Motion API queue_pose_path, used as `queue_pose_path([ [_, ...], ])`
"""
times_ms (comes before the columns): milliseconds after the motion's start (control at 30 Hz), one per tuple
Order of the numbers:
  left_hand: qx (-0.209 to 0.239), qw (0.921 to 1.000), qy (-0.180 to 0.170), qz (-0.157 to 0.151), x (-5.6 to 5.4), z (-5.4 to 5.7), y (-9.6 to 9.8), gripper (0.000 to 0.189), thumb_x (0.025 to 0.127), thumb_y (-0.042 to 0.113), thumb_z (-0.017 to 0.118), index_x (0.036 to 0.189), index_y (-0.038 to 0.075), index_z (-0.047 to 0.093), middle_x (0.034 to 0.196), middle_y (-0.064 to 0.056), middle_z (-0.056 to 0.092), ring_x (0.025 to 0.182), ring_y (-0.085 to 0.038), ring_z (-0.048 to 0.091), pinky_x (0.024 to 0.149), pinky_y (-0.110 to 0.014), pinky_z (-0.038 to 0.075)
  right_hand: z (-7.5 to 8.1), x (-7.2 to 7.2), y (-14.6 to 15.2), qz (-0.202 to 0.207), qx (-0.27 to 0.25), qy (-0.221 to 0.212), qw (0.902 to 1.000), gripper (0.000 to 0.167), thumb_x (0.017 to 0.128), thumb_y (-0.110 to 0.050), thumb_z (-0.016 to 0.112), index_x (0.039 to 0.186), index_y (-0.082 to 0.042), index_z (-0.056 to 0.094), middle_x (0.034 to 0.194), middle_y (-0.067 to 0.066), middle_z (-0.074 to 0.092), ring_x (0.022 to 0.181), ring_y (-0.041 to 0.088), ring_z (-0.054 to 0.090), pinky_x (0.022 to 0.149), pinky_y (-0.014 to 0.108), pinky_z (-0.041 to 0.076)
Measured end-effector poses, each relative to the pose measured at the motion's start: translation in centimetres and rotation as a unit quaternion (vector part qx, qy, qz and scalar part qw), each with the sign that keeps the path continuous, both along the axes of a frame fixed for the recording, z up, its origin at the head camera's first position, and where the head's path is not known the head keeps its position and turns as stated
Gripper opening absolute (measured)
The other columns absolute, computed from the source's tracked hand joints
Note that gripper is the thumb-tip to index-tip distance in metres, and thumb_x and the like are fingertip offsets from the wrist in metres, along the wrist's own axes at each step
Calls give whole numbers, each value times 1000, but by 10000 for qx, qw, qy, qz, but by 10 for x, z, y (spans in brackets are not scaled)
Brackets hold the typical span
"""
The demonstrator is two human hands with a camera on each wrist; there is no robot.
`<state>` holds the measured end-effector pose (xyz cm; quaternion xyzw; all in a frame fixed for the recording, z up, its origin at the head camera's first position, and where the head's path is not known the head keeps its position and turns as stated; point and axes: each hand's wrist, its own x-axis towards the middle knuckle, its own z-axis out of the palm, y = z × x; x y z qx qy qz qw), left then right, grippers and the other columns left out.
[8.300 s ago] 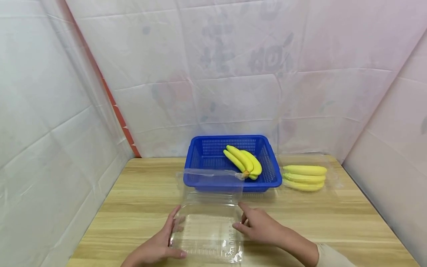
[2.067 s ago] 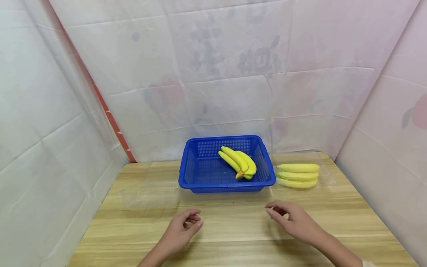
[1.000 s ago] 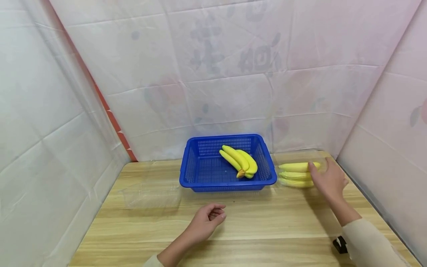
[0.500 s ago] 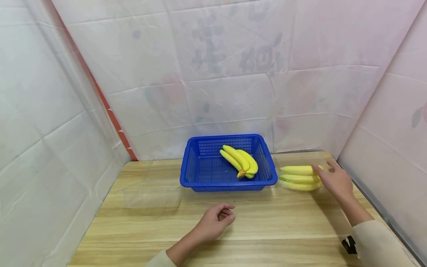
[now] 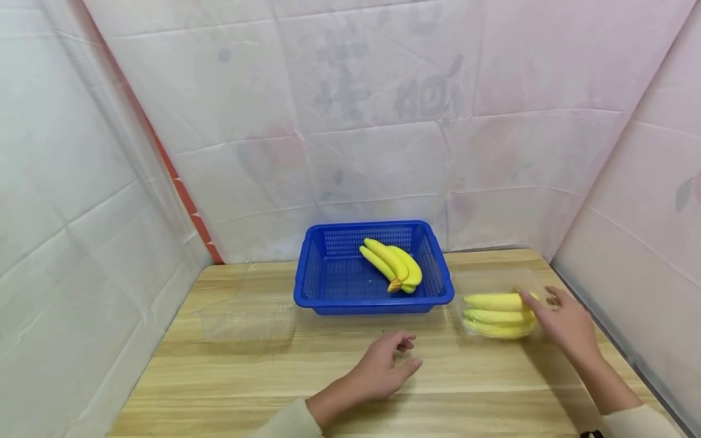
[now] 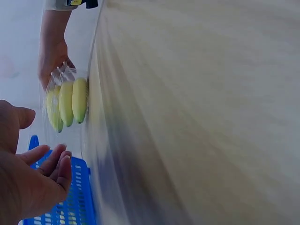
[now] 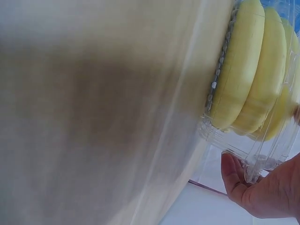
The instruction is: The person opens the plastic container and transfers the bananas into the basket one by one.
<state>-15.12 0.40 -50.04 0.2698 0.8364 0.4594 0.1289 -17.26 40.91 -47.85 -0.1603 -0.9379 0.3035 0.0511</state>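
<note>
At the right of the table my right hand (image 5: 569, 325) grips the right end of a clear plastic clamshell box (image 7: 225, 143), thumb on its near top side. Inside the box lies a bunch of yellow bananas (image 5: 495, 316). The right wrist view shows my fingers (image 7: 232, 176) curled under the box's end. My left hand (image 5: 383, 368), holding nothing, hovers over the front middle of the table, its fingers loosely bent and thumb apart. In the left wrist view, the bananas (image 6: 66, 103) in their box appear beyond my left fingertips.
A blue mesh basket (image 5: 378, 302) stands at the back middle with another banana bunch (image 5: 391, 264) in it. A second clear clamshell box (image 5: 246, 319), lid raised, sits to its left. Sheet-covered walls (image 5: 350, 170) border the wooden table (image 5: 219, 389).
My right hand reached the boxed bananas and drew them toward me. My left hand moved right. Earlier, both hands handled the other clear box, which now stands left of the basket.
</note>
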Motion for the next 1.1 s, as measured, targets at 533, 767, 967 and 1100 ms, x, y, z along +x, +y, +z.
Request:
queue_pose_path([
  [533, -234, 9978, 612, 76, 0, 12, 35, 57, 104, 43, 66, 153, 15, 54, 146, -4, 60, 138, -16, 55, 113, -33, 51, 9, 39, -18, 417, 154, -372, 9983, 98, 105, -67, 49, 159, 14, 31, 151, 48, 42, 128, 64, 58, 88, 72, 53],
  [767, -714, 9910, 1122, -118, 0, 15, 47, 74, 99, 55, 69, 163, 28, 42, 170, 1, 41, 158, -25, 39, 125, -48, 43, 8, 54, -27, 544, 54, -557, 9970, 100, 104, -68, 50, 159, 14, 31, 150, 48, 43, 125, 63, 61, 82, 66, 58],
  [967, -1108, 9815, 1499, -428, -2, 15, 60, 86, 97, 66, 66, 168, 31, 31, 180, 0, 22, 167, -26, 23, 126, -66, 34, 7, 57, -41, 521, 25, -616, 9967, 101, 104, -68, 51, 159, 14, 30, 151, 49, 42, 122, 62, 63, 81, 63, 60],
  [1100, -1346, 9759, 1655, -454, -3, 16, 68, 92, 95, 73, 64, 169, 30, 30, 181, -1, 17, 169, -22, 16, 127, -65, 35, 6, 59, -55, 516, 32, -614, 9968, 101, 103, -69, 51, 160, 12, 31, 152, 48, 43, 121, 59, 66, 83, 64, 60],
])
